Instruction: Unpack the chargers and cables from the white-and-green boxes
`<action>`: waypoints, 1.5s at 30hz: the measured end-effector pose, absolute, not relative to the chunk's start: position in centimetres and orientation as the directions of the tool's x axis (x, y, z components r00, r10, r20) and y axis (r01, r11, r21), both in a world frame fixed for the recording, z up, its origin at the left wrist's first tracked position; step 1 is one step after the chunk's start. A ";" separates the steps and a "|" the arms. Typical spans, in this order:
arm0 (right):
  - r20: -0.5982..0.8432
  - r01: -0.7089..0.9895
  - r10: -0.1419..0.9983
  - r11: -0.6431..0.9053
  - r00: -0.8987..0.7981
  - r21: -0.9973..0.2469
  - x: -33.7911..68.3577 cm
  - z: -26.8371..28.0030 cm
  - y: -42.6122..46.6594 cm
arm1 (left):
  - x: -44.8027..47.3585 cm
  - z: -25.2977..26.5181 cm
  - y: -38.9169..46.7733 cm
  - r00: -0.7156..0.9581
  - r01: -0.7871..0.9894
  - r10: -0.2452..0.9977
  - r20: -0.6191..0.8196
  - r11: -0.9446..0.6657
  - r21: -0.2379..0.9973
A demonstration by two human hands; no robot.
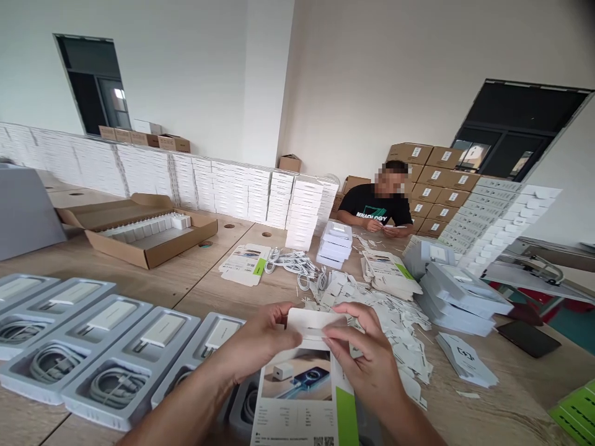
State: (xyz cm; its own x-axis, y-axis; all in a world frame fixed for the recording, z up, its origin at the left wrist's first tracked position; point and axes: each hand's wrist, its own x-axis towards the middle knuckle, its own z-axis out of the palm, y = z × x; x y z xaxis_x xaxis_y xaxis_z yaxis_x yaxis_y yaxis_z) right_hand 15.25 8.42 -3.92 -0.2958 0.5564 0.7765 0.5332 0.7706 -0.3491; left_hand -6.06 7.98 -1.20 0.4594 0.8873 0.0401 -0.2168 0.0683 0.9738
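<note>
Between my two hands is a flat printed charger box [297, 387], white with a green side strip and a picture of a phone and a charger. My left hand [263, 341] pinches the box's white top flap, thumb in front. On the flap's right part, my right hand [365, 347] grips with thumb and fingers. Close to my left forearm lies a row of plastic trays [139, 359], each with a white charger [162, 328] and a coiled cable [116, 385]. The lower end of the box runs out of view.
White paper scraps [400, 334] heap beyond my right hand. Loose cables [297, 263], flat boxes [385, 269] and stacked trays [455, 297] lie farther back. An open carton [181, 244] holds white chargers. A person [376, 204] sits across the table, before brown cartons [432, 176].
</note>
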 end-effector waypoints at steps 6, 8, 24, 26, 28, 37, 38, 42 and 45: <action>0.500 0.455 0.830 0.555 -0.246 -0.697 15.9 -3.1 8.1 | -5.7 -1.5 8.1 0.403 -0.186 0.911 0.091 -0.015 0.982; 0.405 0.387 0.872 0.486 -0.276 -0.784 16.3 -2.8 8.2 | -5.6 -1.6 8.1 0.412 -0.184 0.906 0.095 -0.019 0.983; 0.148 0.166 0.923 0.218 -0.354 -0.962 17.8 -2.2 8.3 | -5.1 -1.3 7.7 0.384 -0.174 0.914 0.133 -0.070 0.982; 0.181 0.181 0.928 0.249 -0.325 -0.952 17.9 -2.5 8.4 | -5.0 -1.3 7.6 0.385 -0.174 0.914 0.129 -0.065 0.983; 0.219 0.205 0.928 0.288 -0.302 -0.936 17.8 -3.0 8.5 | -5.0 -1.4 7.6 0.381 -0.171 0.917 0.121 -0.059 0.983; 0.189 0.266 0.956 0.247 -0.227 -0.932 17.2 -2.7 7.9 | -4.8 -1.8 7.7 0.346 -0.194 0.923 0.171 -0.108 0.975; 0.192 0.277 0.956 0.251 -0.223 -0.928 17.2 -2.7 7.9 | -4.8 -1.8 7.7 0.347 -0.193 0.921 0.174 -0.111 0.975; 0.180 0.279 0.962 0.234 -0.204 -0.932 17.2 -3.0 8.1 | -4.8 -2.3 7.9 0.337 -0.174 0.924 0.182 -0.129 0.976; 0.186 0.292 0.966 0.234 -0.181 -0.927 17.2 -3.2 8.1 | -4.7 -2.6 7.9 0.320 -0.154 0.927 0.196 -0.154 0.976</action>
